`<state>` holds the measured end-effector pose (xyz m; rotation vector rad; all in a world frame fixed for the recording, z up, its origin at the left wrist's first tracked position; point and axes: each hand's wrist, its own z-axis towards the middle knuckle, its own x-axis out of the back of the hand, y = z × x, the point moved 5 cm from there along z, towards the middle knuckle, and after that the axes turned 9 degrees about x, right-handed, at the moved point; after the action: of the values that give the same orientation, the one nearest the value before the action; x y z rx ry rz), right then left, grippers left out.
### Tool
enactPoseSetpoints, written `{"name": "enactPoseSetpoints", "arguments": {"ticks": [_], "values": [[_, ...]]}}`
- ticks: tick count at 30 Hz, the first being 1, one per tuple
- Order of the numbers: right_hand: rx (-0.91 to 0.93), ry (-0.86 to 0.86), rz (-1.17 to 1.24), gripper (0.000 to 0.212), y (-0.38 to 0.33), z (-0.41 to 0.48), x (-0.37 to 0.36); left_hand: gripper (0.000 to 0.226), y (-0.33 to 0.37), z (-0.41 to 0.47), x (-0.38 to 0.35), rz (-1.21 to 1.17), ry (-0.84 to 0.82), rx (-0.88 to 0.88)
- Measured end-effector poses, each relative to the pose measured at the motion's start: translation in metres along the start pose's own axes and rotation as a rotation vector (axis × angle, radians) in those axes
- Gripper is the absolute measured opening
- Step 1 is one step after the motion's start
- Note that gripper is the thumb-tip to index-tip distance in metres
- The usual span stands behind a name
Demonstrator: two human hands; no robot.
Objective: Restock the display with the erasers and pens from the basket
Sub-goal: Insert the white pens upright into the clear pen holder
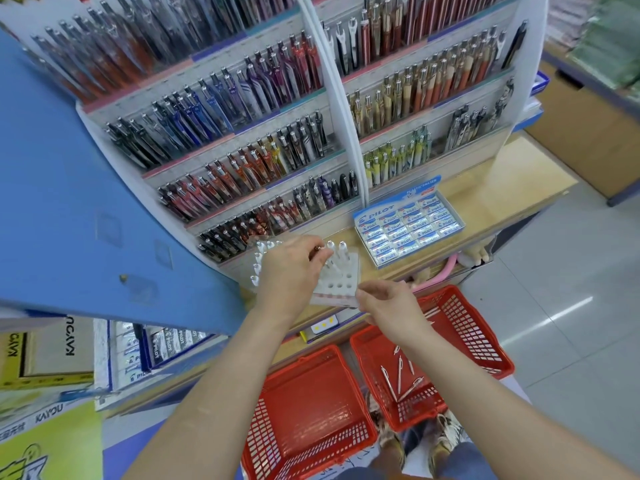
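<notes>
Over the pen stand (pixel 341 283), left hand (pixel 289 271) pinches a pen (pixel 319 250) pointing right.

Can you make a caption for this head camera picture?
Left hand pinches a pen over the white holder, right hand grips its edge, above two red baskets.

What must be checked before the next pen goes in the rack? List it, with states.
1. Left hand pinches a pen: ok.
2. Free holes in the white rack: ok.
3. Right hand holds the rack's front corner: ok.
4. Loose pens left in the red basket: ok.
5. Eraser box filled: ok.
6. Held pen lined up over a hole: cannot tell.
</notes>
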<state>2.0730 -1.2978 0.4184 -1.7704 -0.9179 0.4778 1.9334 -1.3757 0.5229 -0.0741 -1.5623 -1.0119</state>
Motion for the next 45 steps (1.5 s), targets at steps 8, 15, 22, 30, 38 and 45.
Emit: {"name": "enactPoseSetpoints", "arguments": {"ticks": [8,15,22,30,38,45], "values": [[-0.002,0.028,-0.001,0.023,0.005,0.004,-0.003,0.016,-0.003,0.008,-0.012,0.1,-0.043,0.013],[0.001,0.066,0.007,0.022,0.009,0.007,-0.005,0.022,-0.004,0.007,-0.017,0.211,-0.035,-0.056],[0.011,0.077,0.019,0.024,0.004,0.006,-0.004,0.028,-0.003,0.009,-0.019,0.261,-0.06,-0.024],[-0.008,0.077,0.11,0.011,0.006,-0.001,0.04,0.016,0.014,-0.007,0.02,-0.003,0.089,0.04],[-0.04,0.177,0.032,0.011,0.053,-0.019,0.136,0.02,0.053,-0.051,0.004,-0.153,0.024,-0.057],[-0.19,0.24,0.0,0.013,0.149,-0.031,0.187,0.024,0.025,-0.115,-0.152,-0.04,-0.434,0.077]]}}
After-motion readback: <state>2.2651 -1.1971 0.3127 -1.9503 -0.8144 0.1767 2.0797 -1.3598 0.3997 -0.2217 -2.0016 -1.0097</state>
